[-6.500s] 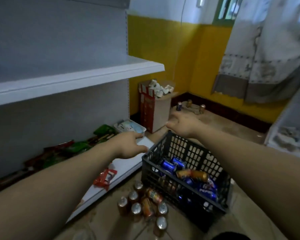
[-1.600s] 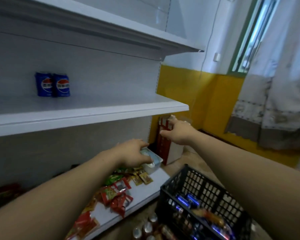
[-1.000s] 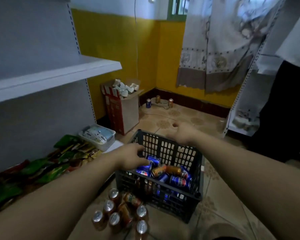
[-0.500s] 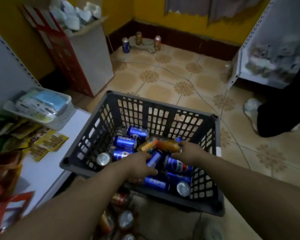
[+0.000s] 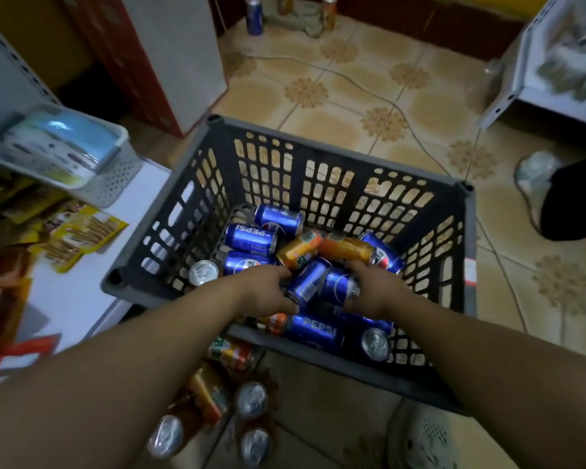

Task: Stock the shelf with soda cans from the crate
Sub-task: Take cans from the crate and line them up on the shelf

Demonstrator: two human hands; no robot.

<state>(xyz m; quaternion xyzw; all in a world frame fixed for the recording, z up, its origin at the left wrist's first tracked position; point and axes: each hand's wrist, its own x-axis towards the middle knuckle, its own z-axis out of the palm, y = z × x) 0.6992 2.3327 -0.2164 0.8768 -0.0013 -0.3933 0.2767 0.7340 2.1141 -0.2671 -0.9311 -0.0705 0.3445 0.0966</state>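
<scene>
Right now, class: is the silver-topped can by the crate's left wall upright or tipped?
Upright: the silver-topped can shows its top; neighbouring blue cans lie sideways.

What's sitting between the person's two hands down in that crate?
Two touching blue cans: the left hand grips the left can, the right hand the right can, inside the crate. Seen in the head view.

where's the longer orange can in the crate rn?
Head view: the orange soda can lies on its side atop the pile in the dark grey plastic crate, just beyond the right hand, between a second orange can and a blue Pepsi can.
</scene>
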